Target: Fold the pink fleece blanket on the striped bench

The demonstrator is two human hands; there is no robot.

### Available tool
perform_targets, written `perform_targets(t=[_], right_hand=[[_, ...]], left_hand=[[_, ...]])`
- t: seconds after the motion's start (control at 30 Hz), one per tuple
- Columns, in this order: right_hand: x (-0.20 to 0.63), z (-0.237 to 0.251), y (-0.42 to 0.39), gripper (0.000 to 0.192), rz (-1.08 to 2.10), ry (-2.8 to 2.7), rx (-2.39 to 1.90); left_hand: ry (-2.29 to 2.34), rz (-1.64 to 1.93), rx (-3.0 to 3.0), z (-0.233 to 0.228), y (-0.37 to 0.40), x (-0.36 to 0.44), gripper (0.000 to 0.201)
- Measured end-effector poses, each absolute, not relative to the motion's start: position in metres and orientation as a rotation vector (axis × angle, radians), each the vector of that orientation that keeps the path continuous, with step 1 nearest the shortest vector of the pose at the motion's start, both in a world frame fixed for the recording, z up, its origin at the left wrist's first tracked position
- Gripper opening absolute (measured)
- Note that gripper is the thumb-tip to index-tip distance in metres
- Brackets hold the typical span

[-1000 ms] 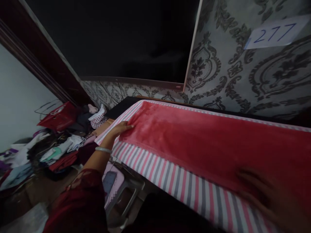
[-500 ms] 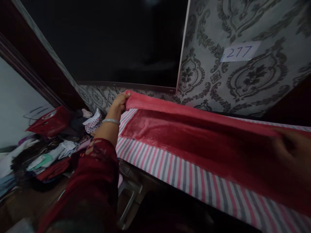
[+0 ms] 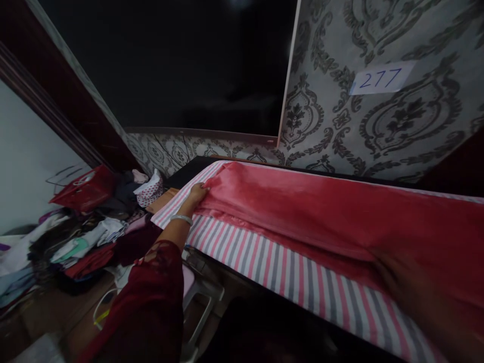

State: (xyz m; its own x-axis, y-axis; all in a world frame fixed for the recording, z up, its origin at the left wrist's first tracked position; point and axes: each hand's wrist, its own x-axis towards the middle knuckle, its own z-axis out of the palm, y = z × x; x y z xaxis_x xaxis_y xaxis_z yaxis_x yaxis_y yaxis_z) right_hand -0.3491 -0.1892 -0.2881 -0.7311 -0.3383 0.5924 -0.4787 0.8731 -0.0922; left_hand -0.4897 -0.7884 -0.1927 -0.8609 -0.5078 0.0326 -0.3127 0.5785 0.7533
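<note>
The left hand (image 3: 197,194) pinches the red cloth (image 3: 302,201); the right hand (image 3: 410,285) touches its edge, grip unclear.

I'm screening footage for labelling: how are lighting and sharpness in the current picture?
Head view: dim overall; the red cloth darkens toward the right; the right hand is shadowed and soft, the left hand clearer; faint reflections on the black screen.

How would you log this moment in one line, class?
left hand: holding red plush fabric at left end | right hand: at near edge, blurred, grip unclear | underneath: striped cloth
</note>
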Motion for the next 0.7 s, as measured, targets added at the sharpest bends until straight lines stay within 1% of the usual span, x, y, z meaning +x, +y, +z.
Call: perform_targets(t=[0.1, 0.33, 0.4, 0.5, 0.53, 0.6, 0.67, 0.7], right_hand=[[-0.342, -0.281, -0.192, 0.044, 0.313, -2.452, 0.599], [-0.333, -0.292, -0.19, 0.041, 0.386, -2.56, 0.637], [-0.327, -0.289, -0.191, 0.047, 0.396, -2.634, 0.62], [-0.317, -0.282, -0.194, 0.06, 0.359, -2.694, 0.619], [-0.315, -0.28, -0.195, 0.059, 0.354, -2.682, 0.639], [-0.313, -0.28, -0.195, 0.049, 0.356, -2.644, 0.703], [-0.313, -0.283, -0.195, 0.039, 0.345, -2.609, 0.76], [-0.314, -0.285, -0.194, 0.037, 0.329, -2.6, 0.77]], left_hand=[[-2.642, -1.008, 0.704, -0.191, -0.792, -0.491, 0.027], [-2.777, -0.68, 0.719, -0.196, -0.796, -0.461, 0.02], [-2.799, -0.612, 0.736, -0.197, -0.798, -0.452, 0.022], [-2.825, -0.567, 0.753, -0.195, -0.799, -0.445, 0.03], [-2.833, -0.561, 0.75, -0.195, -0.797, -0.445, 0.031], [-2.85, -0.556, 0.735, -0.194, -0.791, -0.448, 0.031], [-2.857, -0.561, 0.726, -0.194, -0.783, -0.453, 0.024], [-2.852, -0.569, 0.727, -0.192, -0.779, -0.454, 0.02]])
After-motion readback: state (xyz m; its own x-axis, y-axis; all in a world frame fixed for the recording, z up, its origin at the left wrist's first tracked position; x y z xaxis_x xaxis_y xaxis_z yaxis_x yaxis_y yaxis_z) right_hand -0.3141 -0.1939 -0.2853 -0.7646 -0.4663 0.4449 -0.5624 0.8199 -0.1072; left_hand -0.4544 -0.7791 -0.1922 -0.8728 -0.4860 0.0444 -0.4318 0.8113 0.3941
